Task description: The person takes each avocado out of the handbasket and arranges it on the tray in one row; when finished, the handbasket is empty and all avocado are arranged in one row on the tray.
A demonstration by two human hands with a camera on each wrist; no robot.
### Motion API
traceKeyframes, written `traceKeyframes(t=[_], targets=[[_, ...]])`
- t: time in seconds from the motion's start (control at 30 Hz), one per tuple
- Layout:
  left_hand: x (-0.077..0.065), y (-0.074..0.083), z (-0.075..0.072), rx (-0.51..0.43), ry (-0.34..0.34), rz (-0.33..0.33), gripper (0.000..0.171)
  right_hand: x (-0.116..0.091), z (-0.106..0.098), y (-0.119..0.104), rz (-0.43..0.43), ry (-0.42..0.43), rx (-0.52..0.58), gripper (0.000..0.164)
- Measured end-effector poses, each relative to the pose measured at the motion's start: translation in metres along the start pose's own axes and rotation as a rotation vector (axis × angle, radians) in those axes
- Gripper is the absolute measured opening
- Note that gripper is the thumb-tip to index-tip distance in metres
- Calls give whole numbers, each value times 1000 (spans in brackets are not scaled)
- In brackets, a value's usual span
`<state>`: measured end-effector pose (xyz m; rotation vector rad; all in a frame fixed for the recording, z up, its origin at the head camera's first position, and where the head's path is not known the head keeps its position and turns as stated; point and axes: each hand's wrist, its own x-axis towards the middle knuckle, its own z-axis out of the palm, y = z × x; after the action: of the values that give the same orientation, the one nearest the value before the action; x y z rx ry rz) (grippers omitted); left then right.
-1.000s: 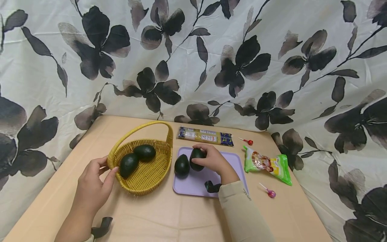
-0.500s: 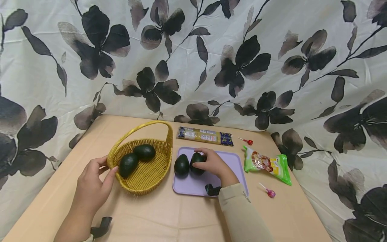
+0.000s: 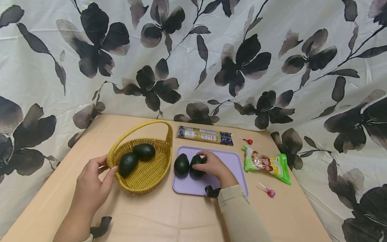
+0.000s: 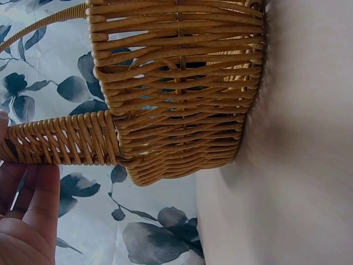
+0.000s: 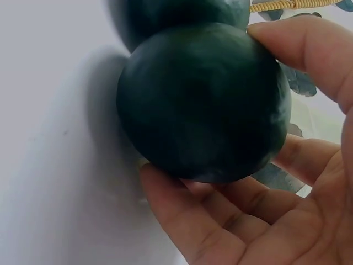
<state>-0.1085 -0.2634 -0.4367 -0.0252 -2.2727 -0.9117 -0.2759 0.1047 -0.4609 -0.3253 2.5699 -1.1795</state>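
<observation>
My left hand [image 3: 93,185] grips the yellow wicker basket [image 3: 145,185] at the left base of its handle. In the left wrist view, the fingers [image 4: 45,193] lie against the wrapped handle [image 4: 66,138]. Two dark green avocados [image 3: 144,152] lie inside the basket. My right hand [image 3: 217,167] holds another avocado [image 3: 196,160] between thumb and fingers, over the lilac tray [image 3: 188,189]. Beside it on the tray is a second avocado [image 3: 181,165]. In the right wrist view the held avocado [image 5: 204,105] appears to touch its neighbour [image 5: 187,14].
Behind the tray lies a pack with blue ends [image 3: 205,135]. To the right are a red lollipop [image 3: 249,142], a green snack bag [image 3: 267,164] and a pink lollipop [image 3: 270,193]. A floral cloth [image 3: 193,67] hangs behind the table.
The held avocado has come down slightly towards the front of the tray, beside the other one, and the right hand has moved with it. The left hand stays on the basket handle.
</observation>
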Motion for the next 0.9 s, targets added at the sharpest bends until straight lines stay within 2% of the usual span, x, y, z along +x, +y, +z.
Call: traceKeyframes(t=[0.3,0.47,0.9], targets=[[1,1,1,0,-3,-9,51,-1,-1,1,17,11,-6,64],[2,0,-1,-4,9,8,52,3,1,3,13,4,2,62],[1,-3,0,-11,13,13,52,1,0,1,25,-19,5,66]])
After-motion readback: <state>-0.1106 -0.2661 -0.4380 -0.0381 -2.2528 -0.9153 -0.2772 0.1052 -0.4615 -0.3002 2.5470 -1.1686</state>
